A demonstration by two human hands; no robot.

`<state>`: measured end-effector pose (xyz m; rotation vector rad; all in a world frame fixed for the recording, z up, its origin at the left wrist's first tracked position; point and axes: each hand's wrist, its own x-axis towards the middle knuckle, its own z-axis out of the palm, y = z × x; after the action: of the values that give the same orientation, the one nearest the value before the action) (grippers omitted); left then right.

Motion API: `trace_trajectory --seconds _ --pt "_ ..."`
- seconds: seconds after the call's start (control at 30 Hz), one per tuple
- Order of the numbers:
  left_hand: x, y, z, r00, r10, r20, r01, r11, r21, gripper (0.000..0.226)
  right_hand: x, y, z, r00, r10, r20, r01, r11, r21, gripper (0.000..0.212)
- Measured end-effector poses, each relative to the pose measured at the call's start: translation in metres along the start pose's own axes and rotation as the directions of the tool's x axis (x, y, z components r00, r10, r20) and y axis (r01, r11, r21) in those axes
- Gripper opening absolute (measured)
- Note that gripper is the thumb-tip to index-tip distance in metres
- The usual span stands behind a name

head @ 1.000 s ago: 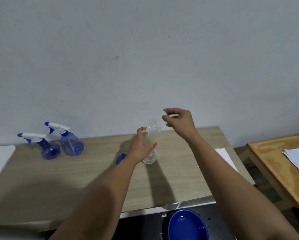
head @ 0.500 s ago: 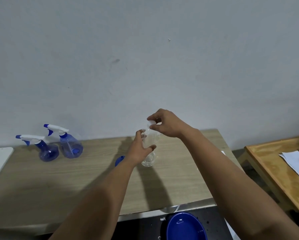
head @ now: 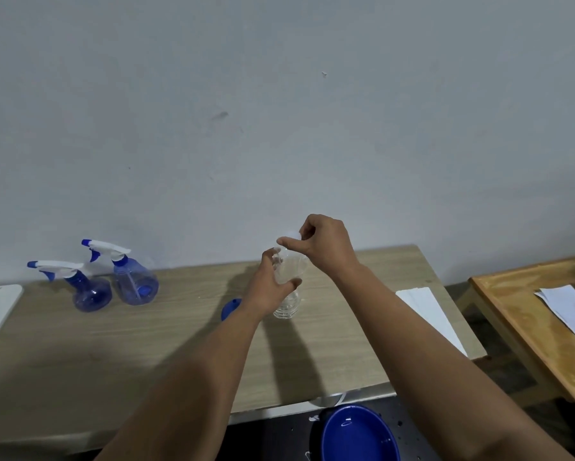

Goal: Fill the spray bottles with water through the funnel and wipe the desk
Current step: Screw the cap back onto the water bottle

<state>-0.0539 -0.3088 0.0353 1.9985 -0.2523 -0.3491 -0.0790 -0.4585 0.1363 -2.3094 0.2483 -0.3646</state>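
Right now your left hand [head: 273,287] has its grip wrapped round the middle of the clear plastic bottle [head: 287,294], fingers and thumb curled on either side, and the bottle stands upright with its ribbed base on the table [head: 146,344]. Your right hand [head: 322,244] sits over the bottle's neck, thumb and fingertips pinched tight on the white cap [head: 292,234]; you cannot tell from here whether the cap is seated on the neck or already free of it. The bottle looks see-through all the way down, and how much water is in it cannot be made out. Just left of your left wrist, a blue funnel [head: 230,309] lies on the table, partly hidden by the arm. Well off to the left, near the wall, two blue spray bottles stand side by side with their white trigger heads on: the left spray bottle [head: 91,292] and the right spray bottle [head: 135,284], nearly touching; their tinted bodies hide any fill level. White paper [head: 429,314] lies at the table's right edge. Below the near edge sits a blue basin [head: 359,434], nothing visible inside it. Further right, a wooden side table [head: 529,327] carries more white sheets [head: 569,311]
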Motion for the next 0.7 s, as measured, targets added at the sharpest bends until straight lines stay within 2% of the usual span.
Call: trace_trajectory --seconds 0.07,0.17,0.27,0.33,0.47,0.6,0.7 --pt "0.001 -0.003 -0.003 1.0 -0.011 0.0 0.011 1.0 0.009 0.081 -0.002 -0.002 0.004 1.0 -0.02 0.002 0.02 0.999 0.033 0.046" --pt "0.002 -0.005 -0.005 1.0 -0.023 -0.003 0.023 1.0 -0.002 0.081 -0.004 -0.002 0.0 0.989 -0.067 0.13 0.052 0.992 0.113 0.048" --pt "0.001 -0.004 -0.003 1.0 -0.01 0.0 0.01 1.0 -0.006 0.078 -0.002 0.004 -0.007 0.968 -0.059 0.242 0.018 0.985 0.17 0.025" --pt "0.0 -0.003 -0.003 1.0 -0.004 0.005 0.004 1.0 0.008 0.078 -0.001 0.006 -0.006 0.973 -0.029 0.227 -0.015 0.982 0.188 0.018" --pt "0.0 -0.004 -0.003 1.0 -0.01 0.001 0.01 1.0 -0.011 0.078 0.001 0.003 0.0 0.99 -0.02 0.143 -0.002 0.988 0.156 0.026" --pt "-0.001 -0.005 -0.006 0.999 -0.033 -0.009 0.033 0.999 -0.029 0.079 0.001 0.002 -0.003 0.958 -0.089 0.272 0.063 0.993 0.102 0.032" --pt "-0.001 -0.004 -0.004 0.999 -0.042 -0.002 0.042 0.999 -0.022 0.079 0.001 0.006 -0.002 0.965 -0.067 0.252 0.036 0.992 0.123 0.024"
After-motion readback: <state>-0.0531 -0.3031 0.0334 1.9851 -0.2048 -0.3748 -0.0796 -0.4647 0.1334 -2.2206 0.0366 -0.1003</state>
